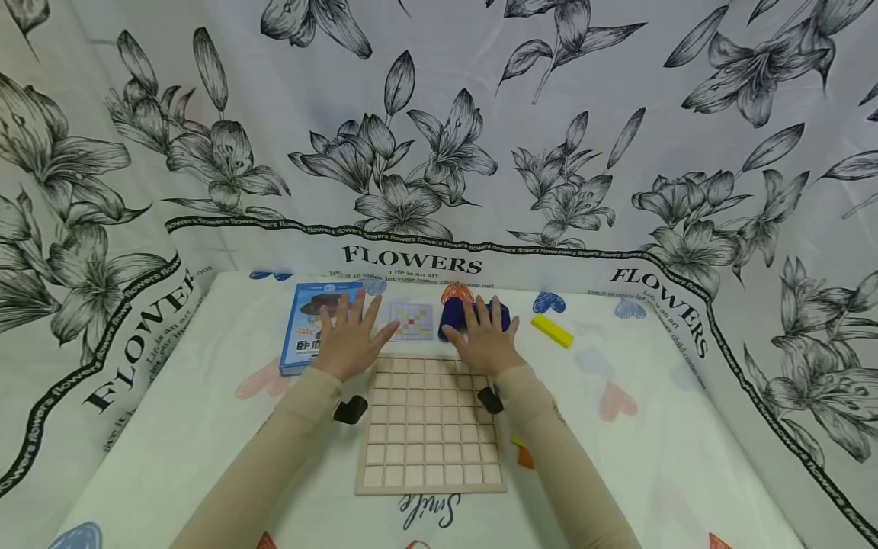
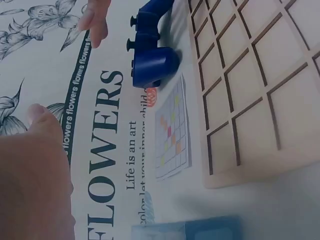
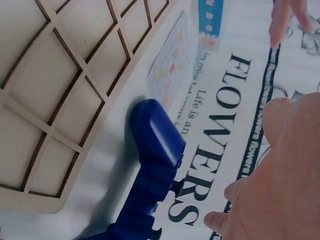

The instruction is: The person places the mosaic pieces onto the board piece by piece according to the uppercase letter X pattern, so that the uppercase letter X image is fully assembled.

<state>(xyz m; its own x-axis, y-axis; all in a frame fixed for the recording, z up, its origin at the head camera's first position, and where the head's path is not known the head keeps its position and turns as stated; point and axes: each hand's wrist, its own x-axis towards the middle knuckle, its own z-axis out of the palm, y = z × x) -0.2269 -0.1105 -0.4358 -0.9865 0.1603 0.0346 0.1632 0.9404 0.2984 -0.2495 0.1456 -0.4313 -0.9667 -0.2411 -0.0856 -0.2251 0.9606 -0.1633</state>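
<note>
My left hand (image 1: 350,335) is held with spread fingers over the right side of a blue illustrated box (image 1: 299,324). My right hand (image 1: 488,341) has its fingers spread above a dark blue plastic object (image 1: 453,311). In the right wrist view that blue object (image 3: 157,137) shows rounded segments and small dark knobs, with the hand apart from it. Between the hands lies a white card (image 1: 411,322) with a grid of coloured squares. A wooden grid board (image 1: 428,427) lies flat between the forearms. Neither hand holds anything.
To the right of the right hand lies a yellow bar (image 1: 552,331). An orange piece (image 1: 525,457) and bits of yellow show beside the board, partly hidden by the right forearm. A flower-printed curtain (image 1: 405,152) hangs behind the white, heart-patterned tablecloth (image 1: 206,396).
</note>
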